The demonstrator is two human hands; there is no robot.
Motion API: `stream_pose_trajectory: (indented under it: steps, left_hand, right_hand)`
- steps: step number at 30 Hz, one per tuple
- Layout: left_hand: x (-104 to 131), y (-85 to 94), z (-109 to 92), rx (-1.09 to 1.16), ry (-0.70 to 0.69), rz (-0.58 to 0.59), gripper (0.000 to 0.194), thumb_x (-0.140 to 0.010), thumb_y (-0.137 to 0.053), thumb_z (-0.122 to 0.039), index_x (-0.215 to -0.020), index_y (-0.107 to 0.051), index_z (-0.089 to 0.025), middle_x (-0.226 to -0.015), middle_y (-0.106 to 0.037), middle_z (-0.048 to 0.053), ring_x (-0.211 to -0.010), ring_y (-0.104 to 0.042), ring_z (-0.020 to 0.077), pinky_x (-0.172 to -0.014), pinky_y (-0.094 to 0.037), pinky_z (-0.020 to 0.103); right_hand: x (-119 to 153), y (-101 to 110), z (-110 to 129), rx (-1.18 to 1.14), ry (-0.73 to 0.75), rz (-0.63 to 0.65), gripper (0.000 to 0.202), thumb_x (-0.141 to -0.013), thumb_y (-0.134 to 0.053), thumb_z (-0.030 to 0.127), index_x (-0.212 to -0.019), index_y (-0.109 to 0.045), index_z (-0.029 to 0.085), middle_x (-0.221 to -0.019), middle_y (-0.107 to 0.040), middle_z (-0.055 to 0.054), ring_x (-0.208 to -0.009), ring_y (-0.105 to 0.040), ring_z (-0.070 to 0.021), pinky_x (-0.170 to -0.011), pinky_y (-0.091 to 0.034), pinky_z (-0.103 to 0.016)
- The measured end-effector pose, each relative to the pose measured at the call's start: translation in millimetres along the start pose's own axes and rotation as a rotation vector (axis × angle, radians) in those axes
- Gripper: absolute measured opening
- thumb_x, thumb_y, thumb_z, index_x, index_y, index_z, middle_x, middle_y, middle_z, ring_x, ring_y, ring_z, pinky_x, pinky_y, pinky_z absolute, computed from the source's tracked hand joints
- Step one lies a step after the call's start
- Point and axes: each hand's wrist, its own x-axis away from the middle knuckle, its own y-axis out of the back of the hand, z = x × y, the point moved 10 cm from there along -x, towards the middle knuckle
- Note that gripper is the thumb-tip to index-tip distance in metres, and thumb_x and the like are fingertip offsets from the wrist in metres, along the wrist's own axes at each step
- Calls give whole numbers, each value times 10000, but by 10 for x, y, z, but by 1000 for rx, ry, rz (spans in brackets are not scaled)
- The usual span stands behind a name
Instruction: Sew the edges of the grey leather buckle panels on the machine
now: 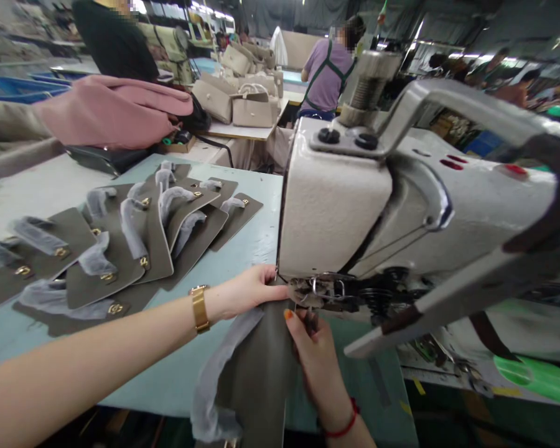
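A grey-brown bag flap panel (256, 379) lies under the head of an industrial sewing machine (336, 193). Along its left side runs a handle wrapped in whitish film (217, 379). My left hand (249, 291) rests on the panel's far end, thumb stretched toward the needle area. The machine head partly hides its fingertips. On the right edge of the panel, close to the needle, my right hand (318, 351) pinches with the thumb on top. Its other fingers are partly hidden. The machine's presser parts (308, 292) sit just above both thumbs.
Several similar panels (158, 255) with wrapped handles and gold fittings overlap on the pale blue tabletop (256, 218) at left. Pink material (116, 112) lies behind them. Beige bags (254, 109) stand on another table. Two people work nearby. A grey bar (401, 311) crosses at right.
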Motion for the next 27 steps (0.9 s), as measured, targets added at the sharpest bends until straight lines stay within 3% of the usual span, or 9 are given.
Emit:
stream_pose_trajectory:
  steps: [3,7,10,12,15,17,20,22,27]
  left_hand:
    - [19,30,73,-43,-13,-43,308,-827,-634,-339,-1099,-670,-199,-1096,-707,26,-1030,-630,203,-949,-476,324]
    - [99,231,211,-274,-41,-127,307,-883,-542,-362,-1141,-646,-233,-1125,-689,28,-1027,-627,219,-904,-504,350]
    - [322,476,373,-471,-72,-305,326,-934,-433,-347,-1161,-626,-214,-1139,-672,61,-1086,-595,241,-995,-448,431]
    - [568,549,476,-614,-118,-444,374,-930,-436,-328,-1275,-539,-223,-1295,-576,87,-1241,-484,270,-1094,-337,483]
    - [853,359,766,-620,-89,-423,547,-916,-459,-319,-1439,-301,-280,-1516,-309,79,-1388,-285,287,-1133,-274,495]
    - [953,181,957,-507,-9,-384,625,-904,-477,-369,-1467,-224,-268,-1534,-263,90,-1396,-270,293,-1142,-258,498]
    - [959,-22,1078,-307,112,-391,703,-846,-506,-525,-1435,-320,-189,-1447,-410,153,-1322,-391,347,-1121,-290,531]
    - [900,-81,1033,-236,166,-435,729,-796,-521,-605,-1374,-427,-172,-1362,-507,168,-1271,-448,379,-1095,-326,551]
    - [769,-126,781,-208,171,-478,485,-872,-466,-513,-1287,-544,-276,-1183,-655,63,-1238,-508,314,-1081,-400,474]
  right_hand:
    - [-33,77,27,18,-43,61,327,-746,-673,470,-708,-592,155,-709,-585,-23,-668,-511,-149,-581,-428,-225]
    - [1,90,141,157,-34,171,283,-791,-625,414,-688,-529,168,-667,-504,15,-639,-452,-127,-569,-369,-212]
    - [125,80,253,314,43,211,294,-840,-551,349,-628,-437,181,-597,-368,53,-579,-348,-102,-530,-287,-210]
    - [233,89,245,339,61,196,312,-871,-503,347,-624,-394,189,-594,-316,59,-566,-314,-99,-518,-259,-218]
    - [379,99,114,305,52,140,370,-903,-467,406,-621,-357,194,-599,-286,56,-569,-292,-101,-515,-240,-229]
    - [449,82,-14,244,31,100,405,-902,-472,460,-619,-357,193,-601,-293,52,-577,-292,-104,-517,-239,-232]
    - [509,45,-186,149,-7,36,408,-888,-485,505,-653,-424,178,-618,-351,39,-593,-332,-112,-526,-269,-228]
    - [532,30,-238,137,-13,-6,410,-885,-488,513,-664,-453,169,-622,-380,32,-596,-350,-116,-525,-278,-226]
    - [567,28,-167,211,43,-54,435,-885,-493,508,-617,-418,174,-591,-371,38,-578,-341,-109,-509,-255,-223]
